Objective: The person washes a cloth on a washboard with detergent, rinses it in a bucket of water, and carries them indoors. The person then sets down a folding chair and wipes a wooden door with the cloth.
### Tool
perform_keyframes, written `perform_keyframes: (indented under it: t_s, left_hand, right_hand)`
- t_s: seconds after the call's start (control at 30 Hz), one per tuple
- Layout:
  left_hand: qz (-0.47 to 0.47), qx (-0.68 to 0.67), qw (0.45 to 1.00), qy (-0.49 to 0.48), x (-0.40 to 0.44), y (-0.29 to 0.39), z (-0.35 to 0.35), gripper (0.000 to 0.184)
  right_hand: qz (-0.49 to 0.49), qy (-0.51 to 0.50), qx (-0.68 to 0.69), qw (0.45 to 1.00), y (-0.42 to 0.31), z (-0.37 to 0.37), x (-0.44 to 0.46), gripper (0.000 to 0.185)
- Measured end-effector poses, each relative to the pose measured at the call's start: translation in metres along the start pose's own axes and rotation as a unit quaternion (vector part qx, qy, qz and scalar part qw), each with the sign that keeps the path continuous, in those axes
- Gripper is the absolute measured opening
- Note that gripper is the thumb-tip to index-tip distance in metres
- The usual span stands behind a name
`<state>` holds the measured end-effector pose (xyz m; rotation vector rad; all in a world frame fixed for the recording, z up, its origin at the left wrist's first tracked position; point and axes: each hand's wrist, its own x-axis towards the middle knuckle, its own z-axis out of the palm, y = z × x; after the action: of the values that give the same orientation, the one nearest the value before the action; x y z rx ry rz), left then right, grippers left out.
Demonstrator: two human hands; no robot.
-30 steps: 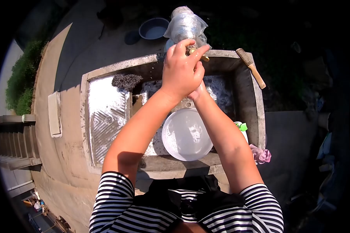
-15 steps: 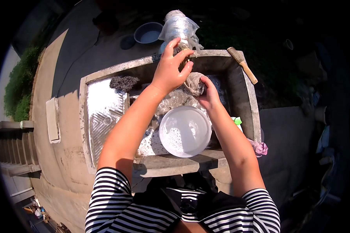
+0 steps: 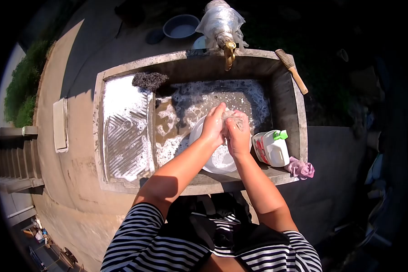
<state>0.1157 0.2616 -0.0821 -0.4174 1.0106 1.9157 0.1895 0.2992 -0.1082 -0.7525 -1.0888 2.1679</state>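
My left hand (image 3: 213, 124) and my right hand (image 3: 238, 136) are pressed together around a wet, greyish cloth (image 3: 233, 119), which shows between the fingers. Both are closed on it, above the far part of a white basin (image 3: 220, 164). Some suds float in the basin, which stands in a concrete sink (image 3: 283, 99) with foamy water on its floor. Beyond my hands, a brass tap (image 3: 230, 54) sticks out from a pipe wrapped in clear plastic.
A white jug (image 3: 273, 148) with a green cap stands right of the basin, beside a pink cloth (image 3: 300, 168). A wooden brush (image 3: 293, 71) lies on the right rim. A dark mesh clump (image 3: 150, 80) sits above the soapy ridged washboard (image 3: 128, 136).
My left hand has left the tap and come down toward me. It has joined my right hand around the cloth, over the basin. The jug now shows more fully.
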Motion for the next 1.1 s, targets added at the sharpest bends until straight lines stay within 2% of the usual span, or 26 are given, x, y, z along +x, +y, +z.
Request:
perform_keyframes:
  t_s: [0.03,0.1,0.23,0.33,0.37,0.43,0.47,0.5,0.57,0.63,0.7,0.73,0.83,0.9,0.97,1.03,1.07,1.1]
  left_hand:
    - [-0.001,-0.002,1.000,0.002,0.000,0.002,0.000,0.024]
    - [0.108,0.038,0.993,0.014,0.007,0.010,0.001,0.026]
    - [0.209,0.069,0.975,0.042,0.004,0.045,0.017,0.030]
    - [0.330,0.138,0.934,0.024,0.005,0.062,0.013,0.028]
    - [0.331,0.136,0.933,0.026,0.007,0.067,0.010,0.028]
    - [0.516,0.321,0.794,0.020,0.012,0.083,0.004,0.025]
    - [0.571,0.360,0.738,0.020,0.013,0.088,0.001,0.022]
    - [0.572,0.359,0.738,0.024,0.008,0.097,-0.001,0.022]
    - [0.580,0.481,0.657,0.026,-0.001,0.113,-0.005,0.019]
    - [0.612,0.471,0.635,0.023,-0.008,0.123,-0.007,0.015]
    - [0.672,0.500,0.546,-0.030,-0.012,0.131,-0.012,0.014]
    - [0.657,0.504,0.560,-0.038,-0.013,0.136,-0.014,0.021]
    - [0.632,0.541,0.554,-0.035,-0.019,0.146,-0.021,0.026]
    - [0.654,0.528,0.541,-0.032,-0.019,0.151,-0.023,0.032]
    - [0.660,0.545,0.514,-0.050,-0.021,0.157,-0.026,0.032]
    - [0.656,0.543,0.521,-0.056,-0.017,0.161,-0.033,0.033]
    - [0.621,0.522,0.583,-0.049,-0.014,0.161,-0.037,0.034]
    - [0.584,0.497,0.640,-0.042,-0.010,0.162,-0.041,0.035]
  right_hand:
    - [0.002,0.000,-0.002,1.000,-0.005,0.007,0.003,0.020]
    - [0.051,-0.020,0.106,0.993,-0.015,0.022,0.017,0.024]
    - [0.060,-0.021,0.091,0.994,-0.033,0.064,0.048,0.026]
    - [0.110,-0.034,0.110,0.987,-0.038,0.086,0.060,0.023]
    - [0.112,-0.036,0.109,0.987,-0.038,0.089,0.064,0.023]
    - [0.191,-0.107,0.189,0.957,-0.038,0.096,0.070,0.023]
    - [0.214,-0.127,0.212,0.945,-0.036,0.100,0.073,0.022]
    - [0.238,-0.145,0.232,0.932,-0.035,0.104,0.076,0.021]
    - [0.304,-0.143,0.208,0.919,-0.027,0.111,0.086,0.017]
    - [0.308,-0.131,0.202,0.920,-0.024,0.126,0.086,0.017]
    - [0.295,-0.168,0.183,0.923,-0.018,0.133,0.086,0.017]
    - [0.299,-0.169,0.180,0.922,-0.015,0.137,0.087,0.017]
    - [0.319,-0.172,0.122,0.924,-0.003,0.147,0.092,0.018]
    - [0.390,-0.248,0.220,0.859,-0.002,0.149,0.095,0.018]
    - [0.396,-0.237,0.205,0.863,0.001,0.155,0.095,0.018]
    - [0.394,-0.207,0.185,0.876,0.003,0.160,0.091,0.018]
    - [0.357,-0.230,0.099,0.900,0.028,0.162,0.110,0.016]
    - [0.357,-0.232,0.096,0.900,0.027,0.160,0.113,0.016]
